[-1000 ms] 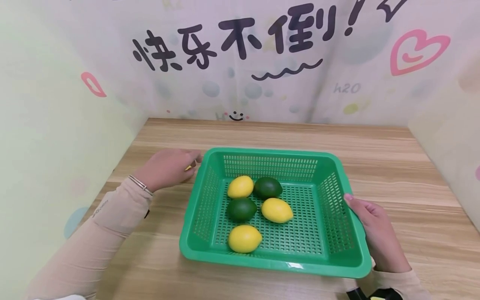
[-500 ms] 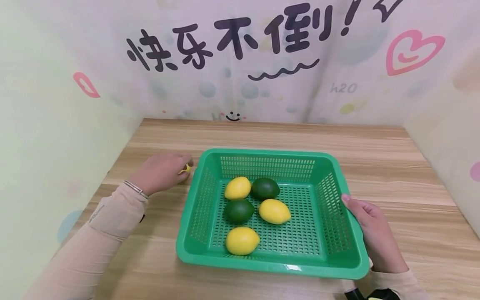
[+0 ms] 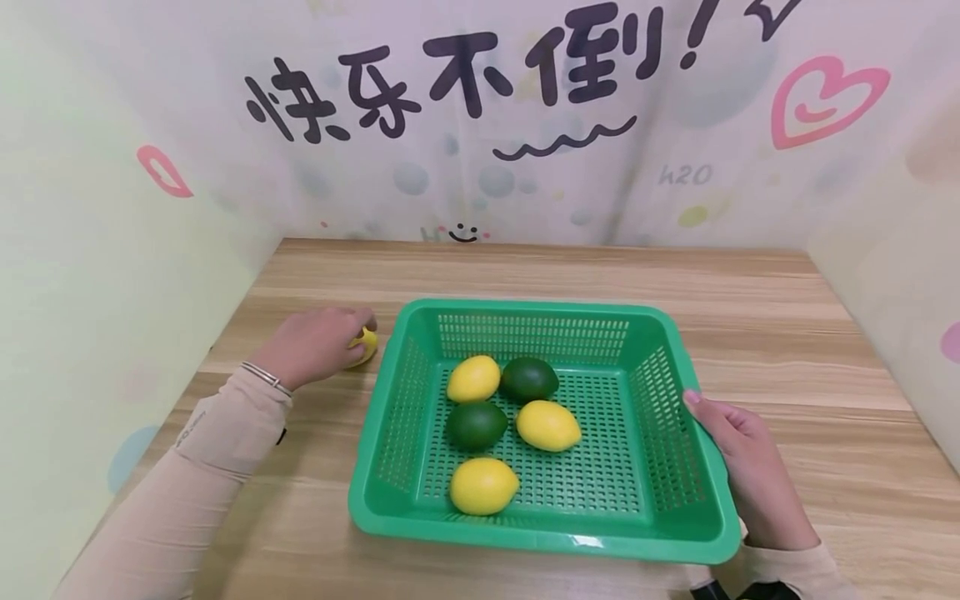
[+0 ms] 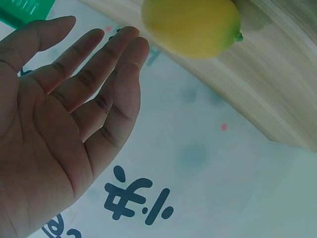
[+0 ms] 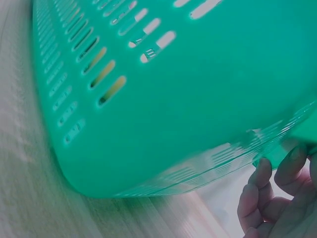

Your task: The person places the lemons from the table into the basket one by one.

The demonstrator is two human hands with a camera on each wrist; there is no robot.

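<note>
My left hand [image 3: 309,346] is beside the basket's left end, close to a yellow lemon [image 3: 368,343] that its fingers partly cover in the head view. In the left wrist view the fingers are loosely bent and apart from that lemon [image 4: 190,25], which lies on the table. My right hand [image 3: 761,471] grips the right rim of a green plastic basket [image 3: 525,542], thumb over the edge and fingers underneath. Inside the basket are three yellow lemons, one at the back [image 3: 474,378], and two dark green lemon-shaped fruits, one near the left [image 3: 477,425].
The wood-grain table [image 3: 810,333] extends around the basket. A printed white cloth [image 3: 525,183] with dark lettering hangs along its back edge, and pale panels close in the left and right sides.
My left hand has shifted slightly left, away from the basket, and more of the lemon beside it shows. The view has shifted a little. The right hand keeps its grip on the basket.
</note>
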